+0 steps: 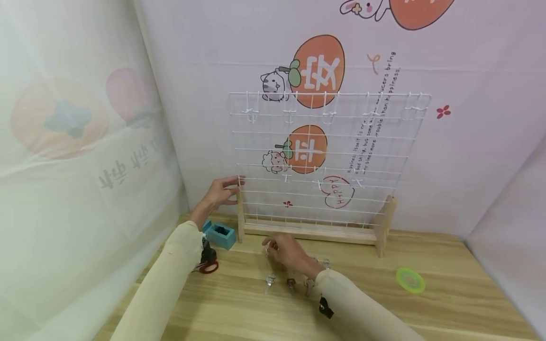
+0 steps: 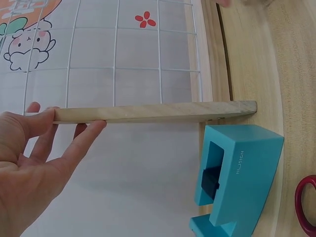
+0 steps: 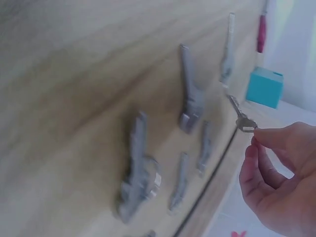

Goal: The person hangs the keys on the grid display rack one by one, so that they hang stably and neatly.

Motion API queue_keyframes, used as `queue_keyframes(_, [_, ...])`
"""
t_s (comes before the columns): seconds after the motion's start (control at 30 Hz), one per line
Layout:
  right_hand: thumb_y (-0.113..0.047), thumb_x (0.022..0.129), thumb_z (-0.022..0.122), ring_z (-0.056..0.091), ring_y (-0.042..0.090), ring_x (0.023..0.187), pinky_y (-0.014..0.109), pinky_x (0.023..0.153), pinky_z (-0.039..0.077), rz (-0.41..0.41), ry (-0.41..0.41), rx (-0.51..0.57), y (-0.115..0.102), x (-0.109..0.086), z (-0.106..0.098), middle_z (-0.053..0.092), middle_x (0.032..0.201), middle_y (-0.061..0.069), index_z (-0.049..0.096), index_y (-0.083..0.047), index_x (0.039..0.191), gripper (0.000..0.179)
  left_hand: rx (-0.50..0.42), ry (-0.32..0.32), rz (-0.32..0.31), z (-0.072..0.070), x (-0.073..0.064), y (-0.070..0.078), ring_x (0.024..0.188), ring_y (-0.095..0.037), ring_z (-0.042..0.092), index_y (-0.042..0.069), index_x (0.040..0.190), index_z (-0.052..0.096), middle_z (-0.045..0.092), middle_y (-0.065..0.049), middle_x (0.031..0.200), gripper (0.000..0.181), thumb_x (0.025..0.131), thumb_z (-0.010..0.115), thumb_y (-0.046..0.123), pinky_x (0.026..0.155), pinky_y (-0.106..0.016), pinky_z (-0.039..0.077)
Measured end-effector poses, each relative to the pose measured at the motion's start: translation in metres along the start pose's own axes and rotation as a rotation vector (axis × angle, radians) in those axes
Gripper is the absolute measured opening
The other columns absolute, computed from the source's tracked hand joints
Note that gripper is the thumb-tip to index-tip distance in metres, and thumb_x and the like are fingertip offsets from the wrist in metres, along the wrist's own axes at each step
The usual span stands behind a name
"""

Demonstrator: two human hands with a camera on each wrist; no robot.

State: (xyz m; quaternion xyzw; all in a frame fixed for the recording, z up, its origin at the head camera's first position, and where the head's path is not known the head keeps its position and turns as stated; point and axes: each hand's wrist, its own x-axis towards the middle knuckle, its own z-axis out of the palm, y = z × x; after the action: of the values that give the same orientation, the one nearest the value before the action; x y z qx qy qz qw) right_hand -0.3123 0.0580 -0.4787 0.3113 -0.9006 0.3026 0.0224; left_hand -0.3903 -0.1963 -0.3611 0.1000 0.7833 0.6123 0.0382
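Key (image 3: 241, 119) is being pinched between thumb and finger of the right hand (image 3: 279, 175); the left hand (image 2: 39, 163) is pinching the wooden upright (image 2: 158, 112) beside the wire grid (image 2: 114, 68).

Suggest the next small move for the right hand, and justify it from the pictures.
Perhaps raise the key toward one of the hooks on the wire rack: the right hand pinches that key, and the left hand holds the rack's wooden post, likely steadying it.

Backdrop (image 1: 452, 156) reads "安", "平" and "Happy"; dispenser (image 2: 254, 163), "NUSIGN".
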Motion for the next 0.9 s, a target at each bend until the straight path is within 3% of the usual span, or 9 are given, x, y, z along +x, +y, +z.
queue_keyframes(0.2, [0.001, 0.097, 0.071, 0.069, 0.015, 0.080, 0.022, 0.067, 0.058, -0.138, 0.075, -0.021, -0.009, 0.005, -0.027, 0.074, 0.088, 0.006, 0.076, -0.004, 0.111, 0.016, 0.007, 0.006, 0.002, 0.000, 0.002, 0.002, 0.141, -0.040, 0.048, 0.007, 0.153, 0.053, 0.050, -0.018, 0.155, 0.046, 0.107, 0.053, -0.001, 0.102, -0.061, 0.054])
queue_keyframes(0.53, [-0.002, 0.098, 0.071, 0.070, 0.015, 0.083, 0.024, 0.072, 0.059, -0.206, 0.137, 0.038, -0.057, 0.015, -0.095, 0.075, 0.091, 0.006, 0.076, -0.006, 0.114, 0.017, 0.017, 0.011, -0.002, -0.001, 0.002, -0.002, 0.143, -0.041, 0.046, 0.004, 0.152, 0.051, 0.048, -0.020, 0.156, 0.046, 0.106, 0.052, -0.002, 0.100, -0.059, 0.055])
queue_keyframes(0.9, [-0.003, 0.099, 0.071, 0.068, 0.013, 0.086, 0.023, 0.057, 0.049, -0.272, 0.295, 0.034, -0.099, 0.036, -0.157, 0.074, 0.096, 0.003, 0.075, -0.009, 0.117, 0.020, 0.000, 0.018, -0.002, 0.003, -0.003, -0.003, 0.144, -0.041, 0.045, 0.003, 0.153, 0.051, 0.047, -0.020, 0.157, 0.046, 0.107, 0.052, -0.002, 0.104, -0.063, 0.051])
